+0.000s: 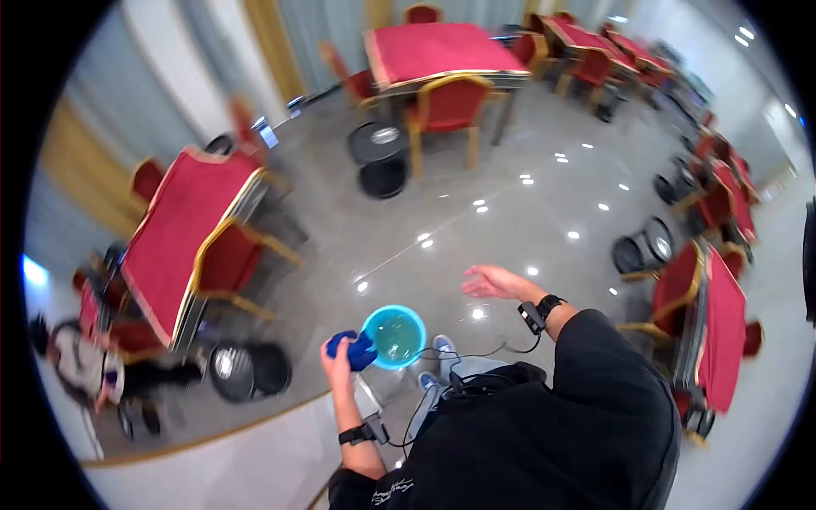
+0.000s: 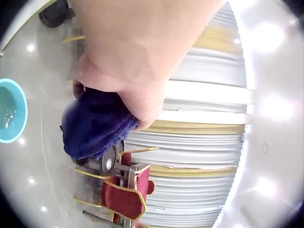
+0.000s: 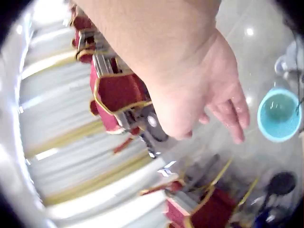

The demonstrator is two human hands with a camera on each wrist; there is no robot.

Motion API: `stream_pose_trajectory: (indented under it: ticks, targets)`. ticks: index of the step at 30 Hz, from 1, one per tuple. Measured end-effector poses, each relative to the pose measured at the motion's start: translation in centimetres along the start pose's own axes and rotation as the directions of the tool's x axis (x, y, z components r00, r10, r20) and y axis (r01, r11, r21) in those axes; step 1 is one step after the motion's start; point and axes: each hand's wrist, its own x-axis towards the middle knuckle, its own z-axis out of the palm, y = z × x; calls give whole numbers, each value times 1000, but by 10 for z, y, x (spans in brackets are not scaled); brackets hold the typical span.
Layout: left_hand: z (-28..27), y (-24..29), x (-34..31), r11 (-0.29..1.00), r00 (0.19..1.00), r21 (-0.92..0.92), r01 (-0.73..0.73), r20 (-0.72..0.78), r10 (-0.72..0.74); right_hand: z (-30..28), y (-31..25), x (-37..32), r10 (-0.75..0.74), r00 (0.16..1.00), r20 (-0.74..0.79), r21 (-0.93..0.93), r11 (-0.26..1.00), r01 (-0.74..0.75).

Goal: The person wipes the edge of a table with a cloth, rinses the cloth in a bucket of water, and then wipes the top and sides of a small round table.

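Beside one round, smooth turquoise bucket [image 1: 396, 365], left hand [image 1: 337, 360] clamped on one crumpled, fuzzy blue cloth [image 1: 361, 351]. Right hand [image 1: 494, 282] well apart, fingers extended, spread slightly.

The dark blue cloth [image 1: 360, 349] looks soft and fuzzy, with a rough, matt pile. The round turquoise basin [image 1: 367, 322] looks like smooth plastic. The grey floor [image 1: 340, 246] is smooth and glossy; the red table covering [image 1: 442, 51] is matt cloth.
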Motion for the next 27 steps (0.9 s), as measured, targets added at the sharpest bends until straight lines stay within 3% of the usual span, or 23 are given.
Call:
stream_pose_trajectory:
  ticks: [1, 3, 4, 5, 7, 9, 10, 11, 13, 15, 16, 17, 21, 23, 25, 27]
  targets:
    - [3, -2, 6, 999, 998, -2, 35, 48, -35, -9, -9, -26, -125, 992, 0, -9, 992, 125]
    - [13, 4, 8, 982, 971, -115, 149, 205, -123, -7, -14, -91, -311, 937, -155, -133, 947, 292]
    - [17, 1, 15, 979, 945, -145, 144, 313, -93, -11, -19, -123, -398, 890, -222, -213, 911, 354]
    - [25, 23, 12, 960, 876, -197, 200, 475, -85, -16, -23, -149, -406, 886, -226, -105, 914, 392]
    - [39, 42, -12, 732, 666, -410, 545, 741, -81, -29, -3, -197, -442, 871, -216, 110, 875, 471]
    - [32, -72, 71, 845, 677, -83, 529, 641, -361, -51, 27, -235, -412, 850, -328, 69, 887, 456]
    - [33, -85, 84, 890, 819, 453, 50, 491, -296, -63, 44, -251, -388, 841, -376, 56, 897, 439]
    - [34, -98, 98, 387, 923, 896, -217, 318, -217, -62, 50, -251, -310, 814, -492, -27, 940, 341]
    - [57, -73, 51, 265, 981, 946, -186, 193, -2, -93, 81, -258, -173, 717, -676, -138, 985, 107]
    - [38, -136, 98, 655, 954, 740, -153, 284, -98, -118, 110, -255, -163, 684, -711, -166, 984, 62]
    - [43, -112, 78, 679, 947, 719, -149, 302, -113, -119, 115, -257, -158, 679, -717, -136, 987, 86]
    - [30, -151, 102, 784, 948, 612, -100, 298, -111, -117, 113, -259, -148, 685, -713, -105, 989, 105]
    - [49, -103, 51, 719, 984, 693, -45, 156, -89, -146, 98, -245, -129, 789, -600, -93, 992, 91]
    - [54, -118, 53, 841, 971, 540, 33, 181, -155, -166, 66, -232, -124, 823, -554, -181, 983, 26]
    - [84, -83, 28, 891, 975, 447, 77, 154, -161, -183, 32, -207, -158, 868, -470, -274, 961, 27]
    - [129, -36, -1, 886, 987, 463, 12, 136, -84, -195, -4, -177, -218, 914, -341, -337, 936, 97]
